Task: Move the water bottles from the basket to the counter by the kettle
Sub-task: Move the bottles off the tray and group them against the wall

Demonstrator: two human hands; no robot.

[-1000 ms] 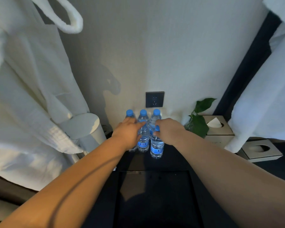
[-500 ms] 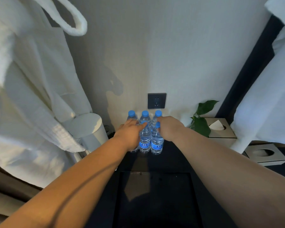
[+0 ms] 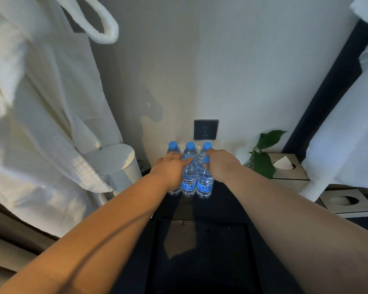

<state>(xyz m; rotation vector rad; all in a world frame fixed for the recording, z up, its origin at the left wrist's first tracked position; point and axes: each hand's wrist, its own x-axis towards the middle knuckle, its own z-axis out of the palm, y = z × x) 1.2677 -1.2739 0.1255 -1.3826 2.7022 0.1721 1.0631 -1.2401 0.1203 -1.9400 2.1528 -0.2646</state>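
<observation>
Several clear water bottles (image 3: 189, 179) with blue caps and blue labels stand in a tight cluster on the dark counter (image 3: 227, 200), against the wall. The white kettle (image 3: 117, 164) stands just left of them. My left hand (image 3: 170, 170) covers the front left bottle (image 3: 175, 190), and its fingertips reach onto the cap of the front middle one. My right hand (image 3: 221, 164) grips the neck of the front right bottle (image 3: 204, 183), whose base rests on the counter. The basket is out of view.
A white bathrobe (image 3: 40, 115) hangs at the left, over part of the kettle. A dark wall socket (image 3: 206, 129) sits above the bottles. A green plant (image 3: 263, 160) and two tissue boxes (image 3: 289, 170) stand at the right. A dark recessed panel (image 3: 200, 251) lies in front.
My right hand has slid its bottle back and left until it stands against the front middle bottle. My left hand has stayed on the front left bottle.
</observation>
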